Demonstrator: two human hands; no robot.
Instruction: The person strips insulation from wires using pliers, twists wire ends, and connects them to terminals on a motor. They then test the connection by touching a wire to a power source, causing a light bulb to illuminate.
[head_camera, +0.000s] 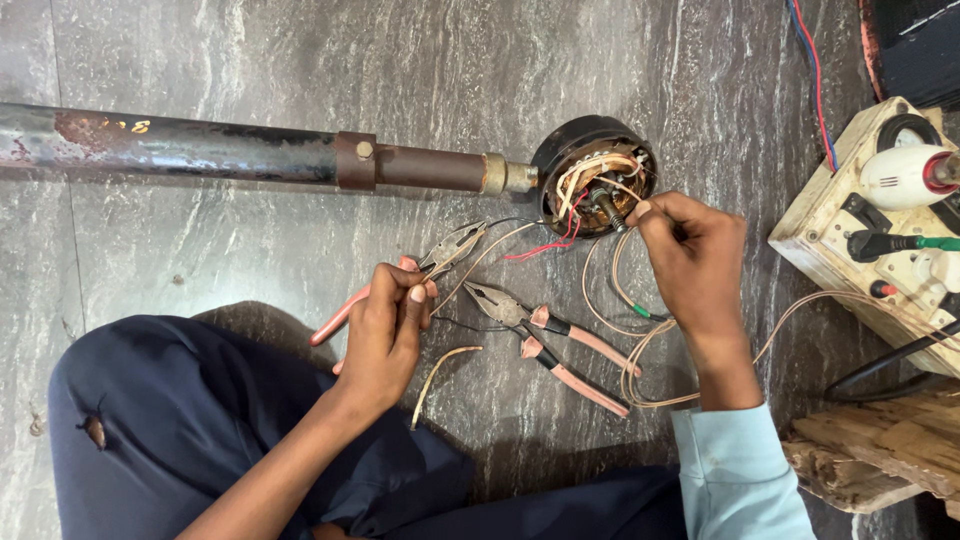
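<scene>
- Left hand (385, 325): closed around the pink handles of a pair of pliers (420, 270), whose jaws point up and to the right, touching a thin pale wire (500, 243).
- Right hand (690, 260): fingertips pinched together on a thin wire at the open face of the motor housing (595, 185).
- Motor housing: round, dark, lying on its side on the floor (250, 60), with copper windings and loose red and pale leads showing; it sits at the end of a long rusty rod (200, 150).
- Second pair of pliers (555, 345): pink-handled, lying unheld on the floor between the hands.
- Short pale wire offcut (440, 375): on the floor just beside the left hand.
- Electrical test board (880, 230): at the right edge, fitted with sockets and plugs.
</scene>
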